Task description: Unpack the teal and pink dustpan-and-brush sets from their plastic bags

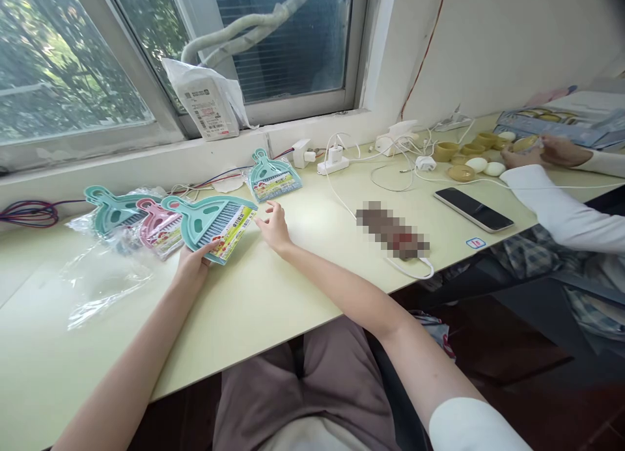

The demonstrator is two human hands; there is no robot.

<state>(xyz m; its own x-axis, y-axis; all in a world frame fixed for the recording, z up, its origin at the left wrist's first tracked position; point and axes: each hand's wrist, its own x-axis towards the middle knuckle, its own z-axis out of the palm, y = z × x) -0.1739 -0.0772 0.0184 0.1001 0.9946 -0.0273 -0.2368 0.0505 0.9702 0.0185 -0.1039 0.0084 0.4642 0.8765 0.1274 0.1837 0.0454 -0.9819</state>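
Note:
My left hand point(194, 263) is closed on the lower edge of a teal mini dustpan and brush set point(201, 224). The set is tilted above the table, its yellow-and-white printed label facing up. Close to the label's right end is my right hand point(275, 227), fingers bent and apart; whether a fingertip touches the label I cannot tell. Left of the held set lie a pink dustpan set point(157, 224) and another teal dustpan set point(114, 211), with clear plastic wrap point(105, 278) around and in front. One more teal dustpan set point(273, 177), bagged, lies near the wall.
White chargers and cables point(334, 159) run along the wall. To the right are a pixelated dark object point(390, 231) and a phone point(473, 209). Another person's hands point(525, 153) work near yellowish cups point(443, 151). A wrapped white package point(208, 106) leans on the sill.

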